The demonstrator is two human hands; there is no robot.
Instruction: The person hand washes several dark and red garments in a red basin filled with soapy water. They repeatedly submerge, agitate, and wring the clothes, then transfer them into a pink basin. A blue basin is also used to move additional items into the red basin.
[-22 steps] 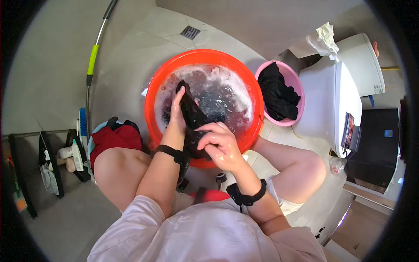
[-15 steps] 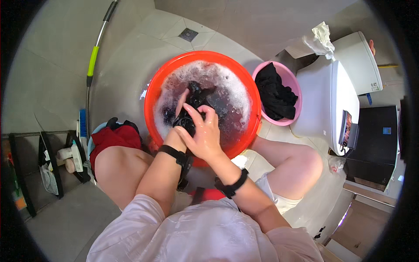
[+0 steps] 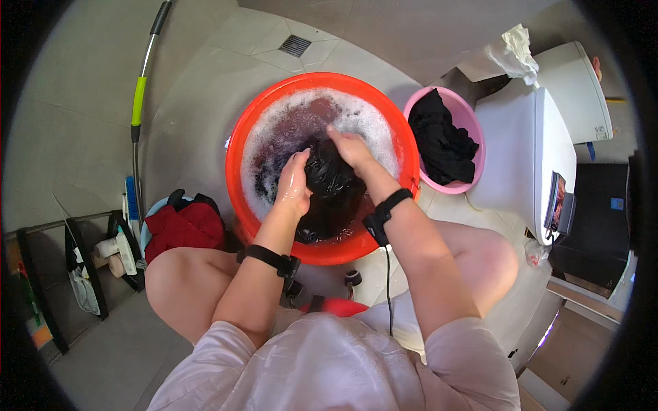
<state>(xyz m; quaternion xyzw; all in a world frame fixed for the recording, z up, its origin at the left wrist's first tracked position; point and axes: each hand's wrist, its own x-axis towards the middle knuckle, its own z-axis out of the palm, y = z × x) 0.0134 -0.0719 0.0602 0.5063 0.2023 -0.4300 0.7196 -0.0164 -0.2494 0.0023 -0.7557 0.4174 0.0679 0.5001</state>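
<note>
Head view: black cloth (image 3: 334, 183) in red basin (image 3: 236, 147)

It lies between left hand (image 3: 295, 185) and right hand (image 3: 349, 146), touching both; the fingers' grip I cannot tell. Well right of them: black panel (image 3: 591, 229), unreadable blue label (image 3: 617, 203).

The left head-worn fisheye view looks down from near above the hands (image 3: 295, 188) and orange basin (image 3: 234, 171).

Black cloth (image 3: 336, 181), wet, glossy and bunched; it lies in foamy water (image 3: 370, 116) inside the red-orange basin (image 3: 234, 151).
</note>
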